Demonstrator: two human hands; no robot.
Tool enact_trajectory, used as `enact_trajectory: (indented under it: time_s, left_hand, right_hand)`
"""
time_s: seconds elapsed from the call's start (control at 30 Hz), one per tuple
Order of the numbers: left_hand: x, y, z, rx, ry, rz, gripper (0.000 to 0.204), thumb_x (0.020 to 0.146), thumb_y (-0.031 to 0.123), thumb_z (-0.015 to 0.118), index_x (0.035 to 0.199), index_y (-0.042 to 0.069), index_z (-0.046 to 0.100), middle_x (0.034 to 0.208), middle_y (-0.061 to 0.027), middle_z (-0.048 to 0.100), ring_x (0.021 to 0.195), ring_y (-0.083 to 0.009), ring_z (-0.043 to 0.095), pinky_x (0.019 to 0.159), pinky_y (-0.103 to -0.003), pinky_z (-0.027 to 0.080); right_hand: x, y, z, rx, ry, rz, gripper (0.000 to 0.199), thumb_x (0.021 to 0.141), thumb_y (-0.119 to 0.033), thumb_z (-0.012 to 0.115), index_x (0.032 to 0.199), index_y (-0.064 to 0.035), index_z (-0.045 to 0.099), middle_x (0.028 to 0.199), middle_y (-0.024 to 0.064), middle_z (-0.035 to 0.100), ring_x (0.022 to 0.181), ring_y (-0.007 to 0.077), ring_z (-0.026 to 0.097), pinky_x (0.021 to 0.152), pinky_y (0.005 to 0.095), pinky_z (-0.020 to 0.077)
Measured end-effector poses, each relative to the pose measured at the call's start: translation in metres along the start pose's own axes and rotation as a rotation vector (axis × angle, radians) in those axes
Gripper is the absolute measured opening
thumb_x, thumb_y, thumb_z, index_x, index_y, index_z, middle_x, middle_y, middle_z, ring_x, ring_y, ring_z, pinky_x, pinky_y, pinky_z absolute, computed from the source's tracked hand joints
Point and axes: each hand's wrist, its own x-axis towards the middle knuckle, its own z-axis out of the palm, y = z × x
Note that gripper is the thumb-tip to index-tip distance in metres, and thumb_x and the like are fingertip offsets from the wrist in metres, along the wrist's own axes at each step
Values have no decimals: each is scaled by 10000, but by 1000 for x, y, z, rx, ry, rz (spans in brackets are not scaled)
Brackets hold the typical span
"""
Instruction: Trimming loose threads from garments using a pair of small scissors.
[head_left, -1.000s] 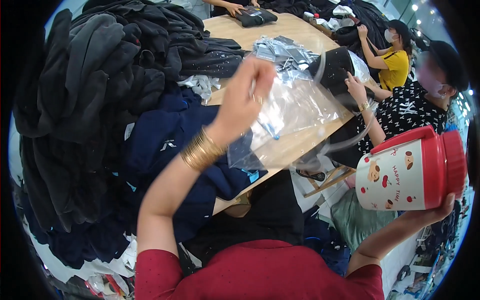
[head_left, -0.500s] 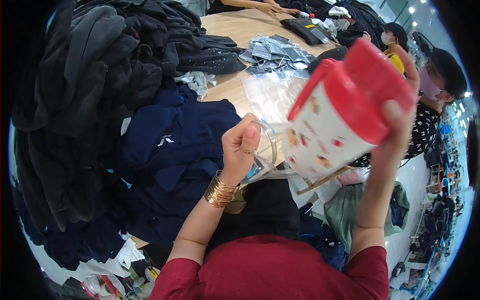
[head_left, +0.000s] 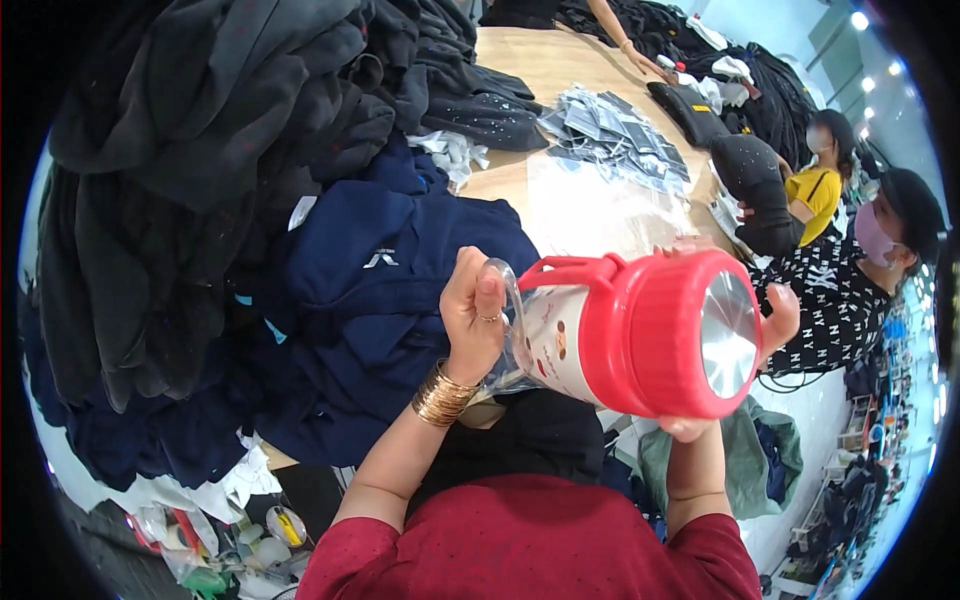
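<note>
Lettering marks the jug (head_left: 640,335) and black shirt (head_left: 815,325), a logo (head_left: 380,260) the navy garment (head_left: 345,305).

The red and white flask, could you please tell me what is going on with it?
The person's right hand grips the red and white flask, tipped on its side, lid toward the right. The left hand holds a clear plastic bag at the flask's base. Navy garments lie to the left.

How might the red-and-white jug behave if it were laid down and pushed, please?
The jug is probably stiff, as its outline looks crisp and round. Being cylindrical, it could well roll, though the raised handle might stop it. The smooth, shiny end disc may feel slippery.
</note>
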Motion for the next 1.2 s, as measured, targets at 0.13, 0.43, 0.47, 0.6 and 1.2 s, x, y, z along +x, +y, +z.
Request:
enact_trajectory:
  time_s: [0.13,0.43,0.47,0.6,1.2]
  left_hand:
    - [3,9,-6,-8,-45,12,459,953,379,393,648,36,412,653,-36,468,609,-153,387,593,-285,332]
    - [-5,15,-17,61,-185,-123,425,968,367,354,1042,55,634,762,-42,623,682,-115,524,657,-247,404]
    - [-4,14,-12,-1,-156,-109,451,964,381,357,1075,25,610,860,-71,636,755,-99,563,624,-217,406]
    - [3,14,0,-134,-85,-151,451,967,353,359,1012,-44,568,1065,-156,607,942,-172,602,730,-229,466]
    - [14,12,1,-287,-36,-206,388,992,253,305,771,-10,485,719,-89,590,670,-131,584,770,-301,487]
  right_hand:
    - [1,-13,-24,394,110,600,866,661,-629,615,1238,-25,385,1159,190,485,995,308,535,884,404,450]
    - [11,-9,9,-184,-165,234,974,414,-245,881,1208,-29,361,1178,126,409,1042,227,520,881,330,449]
    - [13,-10,17,-173,-166,330,909,445,-203,865,1195,-41,377,1171,120,425,1029,209,520,878,321,444]
    - [20,-13,27,-242,-286,408,818,506,-164,825,1190,-42,393,1145,103,459,1041,200,521,876,318,439]
    - [13,15,51,-740,-1027,612,624,605,-276,740,1143,-93,480,1019,128,578,919,311,573,834,402,400]
